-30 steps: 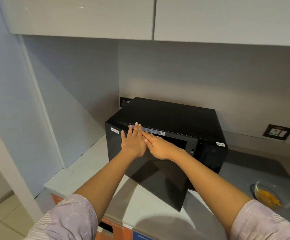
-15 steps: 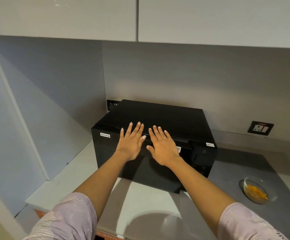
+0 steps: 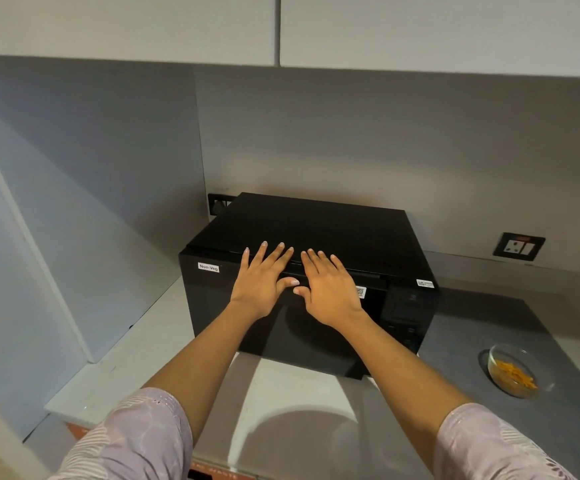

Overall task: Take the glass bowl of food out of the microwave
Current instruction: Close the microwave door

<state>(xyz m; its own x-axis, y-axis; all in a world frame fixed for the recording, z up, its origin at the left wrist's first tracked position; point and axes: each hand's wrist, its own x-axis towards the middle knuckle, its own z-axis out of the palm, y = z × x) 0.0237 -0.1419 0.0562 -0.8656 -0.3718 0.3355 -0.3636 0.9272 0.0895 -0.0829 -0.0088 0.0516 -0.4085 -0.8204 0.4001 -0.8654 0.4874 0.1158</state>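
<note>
A black microwave (image 3: pixel 333 223) stands on the counter against the back wall, its drop-down door up against the front. My left hand (image 3: pixel 264 282) and my right hand (image 3: pixel 330 289) lie flat side by side on the top edge of the door, fingers spread, holding nothing. A glass bowl (image 3: pixel 515 372) with orange food sits on the grey counter to the right of the microwave, apart from both hands.
White counter (image 3: pixel 132 358) runs left of the microwave up to a side panel. Wall cabinets (image 3: pixel 281 26) hang overhead. A wall socket (image 3: pixel 518 246) is at the right, another behind the microwave's left corner. A "Non-Veg" label (image 3: pixel 208 267) marks the door.
The microwave door has swung up from hanging open to shut under both flat hands. The camera view has shifted, bringing the bowl further into view.
</note>
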